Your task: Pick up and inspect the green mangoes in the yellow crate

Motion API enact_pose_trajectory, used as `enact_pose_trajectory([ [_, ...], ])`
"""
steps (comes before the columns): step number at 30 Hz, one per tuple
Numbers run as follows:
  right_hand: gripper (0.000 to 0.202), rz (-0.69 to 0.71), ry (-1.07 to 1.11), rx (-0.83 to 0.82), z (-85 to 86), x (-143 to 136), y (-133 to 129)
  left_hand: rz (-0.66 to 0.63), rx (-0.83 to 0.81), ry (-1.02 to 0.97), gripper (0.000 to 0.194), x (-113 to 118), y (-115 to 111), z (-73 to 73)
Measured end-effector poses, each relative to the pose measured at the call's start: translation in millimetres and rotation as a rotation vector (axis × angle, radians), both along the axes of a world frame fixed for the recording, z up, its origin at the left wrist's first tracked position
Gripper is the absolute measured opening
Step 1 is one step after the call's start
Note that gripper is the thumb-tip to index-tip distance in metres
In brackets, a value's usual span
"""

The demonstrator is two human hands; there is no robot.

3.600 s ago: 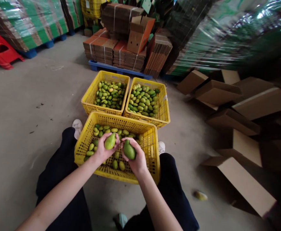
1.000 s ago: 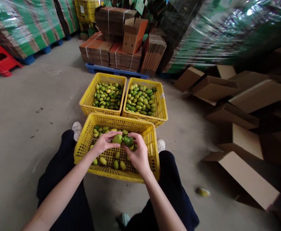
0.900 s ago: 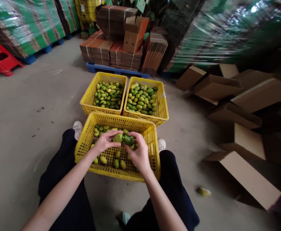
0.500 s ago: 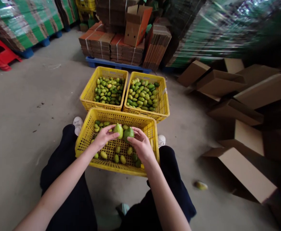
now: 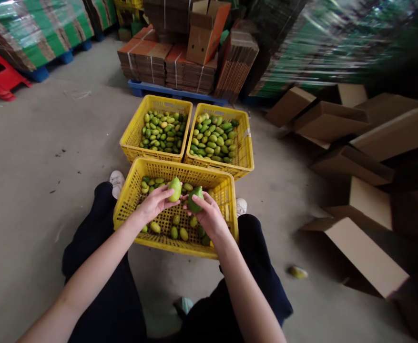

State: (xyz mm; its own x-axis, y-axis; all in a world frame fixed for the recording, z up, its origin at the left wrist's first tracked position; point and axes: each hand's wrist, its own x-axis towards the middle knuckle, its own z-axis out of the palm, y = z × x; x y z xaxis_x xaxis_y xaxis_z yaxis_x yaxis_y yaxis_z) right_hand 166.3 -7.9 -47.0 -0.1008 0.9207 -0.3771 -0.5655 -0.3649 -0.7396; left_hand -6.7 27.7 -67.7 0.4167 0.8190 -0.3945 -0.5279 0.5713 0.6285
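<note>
Above the near yellow crate (image 5: 180,248), each of my hands is closed around one fruit. My left hand (image 5: 154,204) holds a light green mango (image 5: 175,189) between thumb and fingers. A darker green mango (image 5: 195,200) is in my right hand (image 5: 210,215), the thumb across its near side. The two mangoes are apart and tilted slightly. Below them, several small green and yellowish mangoes (image 5: 183,234) lie scattered on the crate's perforated bottom, some hidden by my hands.
Two more yellow crates, left (image 5: 130,134) and right (image 5: 246,143), hold many mangoes just beyond. Open cardboard boxes (image 5: 366,257) lie heaped at right, near a mango (image 5: 297,272) on the floor. Flattened cartons (image 5: 187,78) rest on a blue pallet; a red stool (image 5: 1,76) stands far left.
My hands have drawn slightly apart, and the mangoes in them have turned and tilted. A gap now shows between the two fruits. The view has shifted a little.
</note>
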Motion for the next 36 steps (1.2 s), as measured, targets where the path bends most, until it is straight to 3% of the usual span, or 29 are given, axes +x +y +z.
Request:
enact_pose_trajectory([
  [7, 0.019, -0.084, 0.125, 0.013, -1.6, 3, 8, 0.040, -0.028, -0.008, 0.022, -1, 0, 2.2],
  [11, 0.021, 0.044, 0.190, -0.025, -4.7, 4, 12, 0.026, -0.096, -0.019, 0.023, -4, -3, -1.3],
  [13, 0.025, 0.091, 0.168, -0.057, -9.7, 4, 10, 0.010, -0.117, -0.017, 0.024, -8, -11, -6.5],
  [16, 0.024, 0.049, 0.085, -0.092, -17.4, 0, 4, 0.027, -0.094, 0.014, 0.018, -17, -29, -17.2],
  [21, 0.018, -0.010, 0.126, -0.004, -19.1, -14, -14, 0.057, -0.107, 0.064, 0.013, -32, -62, -23.3],
  [23, 0.018, -0.009, 0.127, 0.021, -18.1, -20, -22, 0.073, -0.123, 0.051, 0.009, -35, -71, -18.3],
  [28, 0.025, 0.065, 0.163, 0.010, -18.3, -35, -51, 0.083, -0.137, -0.007, 0.025, -38, -91, 2.6],
  [36, 0.017, -0.124, 0.116, 0.045, -8.9, -46, -93, 0.025, -0.106, -0.099, 0.038, -36, -127, 38.0],
])
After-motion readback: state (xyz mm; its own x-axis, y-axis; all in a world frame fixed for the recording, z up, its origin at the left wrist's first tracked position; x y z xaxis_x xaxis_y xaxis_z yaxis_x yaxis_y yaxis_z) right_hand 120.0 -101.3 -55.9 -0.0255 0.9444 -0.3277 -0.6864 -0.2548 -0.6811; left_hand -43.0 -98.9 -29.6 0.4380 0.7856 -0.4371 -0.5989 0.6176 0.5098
